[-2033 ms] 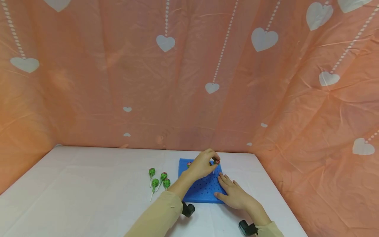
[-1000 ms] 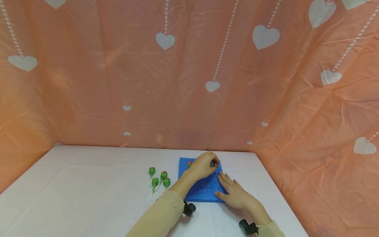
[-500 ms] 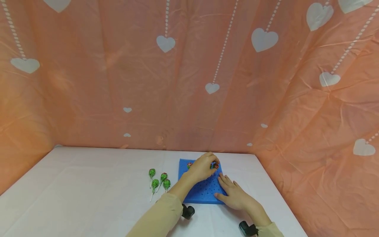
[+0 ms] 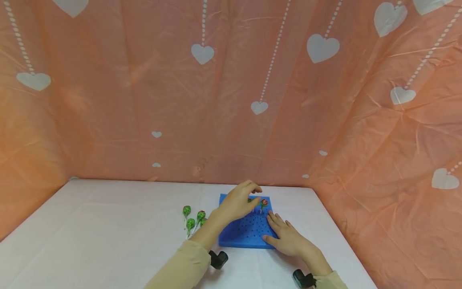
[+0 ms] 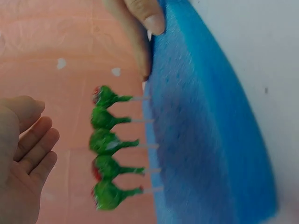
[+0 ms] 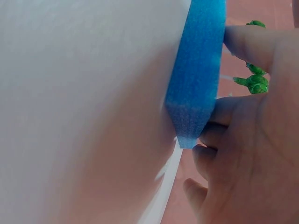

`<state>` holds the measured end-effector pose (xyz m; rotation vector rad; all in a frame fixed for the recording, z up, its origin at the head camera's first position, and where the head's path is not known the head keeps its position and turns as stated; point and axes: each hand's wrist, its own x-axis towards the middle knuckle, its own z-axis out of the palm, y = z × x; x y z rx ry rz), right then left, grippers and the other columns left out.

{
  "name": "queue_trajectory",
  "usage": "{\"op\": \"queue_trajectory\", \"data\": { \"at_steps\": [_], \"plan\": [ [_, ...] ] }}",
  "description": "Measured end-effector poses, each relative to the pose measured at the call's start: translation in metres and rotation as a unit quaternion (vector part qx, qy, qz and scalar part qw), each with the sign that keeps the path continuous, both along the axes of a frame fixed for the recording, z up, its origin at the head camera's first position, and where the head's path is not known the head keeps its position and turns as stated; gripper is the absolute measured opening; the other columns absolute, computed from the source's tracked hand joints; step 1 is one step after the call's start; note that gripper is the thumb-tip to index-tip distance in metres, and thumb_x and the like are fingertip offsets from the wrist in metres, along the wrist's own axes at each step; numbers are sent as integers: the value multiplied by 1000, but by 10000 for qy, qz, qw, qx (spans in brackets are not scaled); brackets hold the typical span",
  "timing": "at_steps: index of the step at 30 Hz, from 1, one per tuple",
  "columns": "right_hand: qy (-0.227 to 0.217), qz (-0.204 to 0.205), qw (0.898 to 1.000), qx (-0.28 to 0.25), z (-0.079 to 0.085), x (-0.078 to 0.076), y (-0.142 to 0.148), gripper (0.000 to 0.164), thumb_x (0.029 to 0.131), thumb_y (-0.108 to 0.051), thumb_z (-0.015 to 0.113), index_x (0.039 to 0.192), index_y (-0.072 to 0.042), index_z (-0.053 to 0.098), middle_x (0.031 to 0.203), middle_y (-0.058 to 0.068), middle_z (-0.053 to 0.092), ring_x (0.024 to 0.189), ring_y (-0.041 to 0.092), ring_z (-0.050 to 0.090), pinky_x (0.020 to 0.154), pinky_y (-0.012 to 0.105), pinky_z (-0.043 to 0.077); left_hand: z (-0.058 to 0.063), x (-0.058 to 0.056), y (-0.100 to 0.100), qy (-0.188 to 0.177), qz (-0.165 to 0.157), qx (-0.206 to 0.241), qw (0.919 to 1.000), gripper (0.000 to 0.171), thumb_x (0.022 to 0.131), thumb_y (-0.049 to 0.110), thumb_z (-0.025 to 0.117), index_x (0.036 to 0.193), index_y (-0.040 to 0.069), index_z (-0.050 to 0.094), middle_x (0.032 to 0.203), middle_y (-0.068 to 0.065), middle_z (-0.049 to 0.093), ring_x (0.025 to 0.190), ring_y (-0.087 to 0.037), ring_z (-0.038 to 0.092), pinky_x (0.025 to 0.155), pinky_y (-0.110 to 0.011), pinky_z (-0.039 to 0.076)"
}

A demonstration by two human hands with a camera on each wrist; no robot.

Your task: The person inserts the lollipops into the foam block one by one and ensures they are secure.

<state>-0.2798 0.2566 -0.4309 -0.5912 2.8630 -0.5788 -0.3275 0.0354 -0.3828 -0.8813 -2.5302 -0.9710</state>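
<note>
A blue foam board [image 4: 245, 235], dotted with small holes, lies on the table. Several green-and-red lollipops [image 5: 108, 142] stand in a row by their sticks along its far side, as the left wrist view shows. The rightmost one is the lollipop [image 4: 264, 203] near the far right corner. My left hand [image 4: 238, 204] hovers over the row, fingers loosely bent and holding nothing; it hides most of the row in the head view. My right hand [image 4: 286, 239] rests spread on the board's right edge, fingertips on top in the right wrist view.
Several loose lollipops [image 4: 186, 210] lie on the white table [image 4: 108, 224] left of the board, one partly behind the left forearm. An orange curtain with pale hearts [image 4: 202, 120] hangs behind the table and along its sides.
My left hand has let go of the lollipop at the right end of the row and moved up and left. That lollipop stays standing. My right hand has not moved.
</note>
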Motion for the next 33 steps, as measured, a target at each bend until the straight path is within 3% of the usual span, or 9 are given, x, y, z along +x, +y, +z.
{"op": "queue_trajectory", "data": {
  "at_steps": [6,15,25,29,33],
  "plan": [
    [-22,-49,10000,-7,0,-1,-2,80,103,-46,60,158,5,35,169,21,25,157,43,16,123,66,12,5,6,-29,185,72,154,9997,25,99,14,72,123,10,69,118,-3,66,110,-25,67,90,-38,59],
    [-46,-63,10000,30,-2,0,0,80,103,-45,61,158,5,34,170,21,22,157,43,15,124,66,11,0,12,-82,253,533,157,9981,25,97,15,75,121,12,69,116,-1,65,107,-20,66,89,-40,58],
    [-86,-25,9999,-51,0,1,0,80,103,-45,62,158,6,33,169,22,22,157,44,15,124,66,10,-14,4,-139,232,960,163,9950,25,95,10,75,119,7,70,121,-8,67,107,-27,67,89,-47,57],
    [-88,-1,9999,-93,1,1,-1,80,102,-45,62,158,7,34,169,23,23,156,45,16,123,67,11,-23,1,-158,48,1079,-2,9942,24,95,8,74,118,5,70,120,-10,67,105,-29,67,86,-47,57],
    [-89,1,9999,-76,0,1,-1,81,102,-45,62,158,6,34,169,22,22,157,44,15,123,67,11,-30,1,-172,-369,1171,-207,9922,21,95,7,73,115,0,69,112,-12,66,104,-32,66,88,-49,56]
  ]
}}
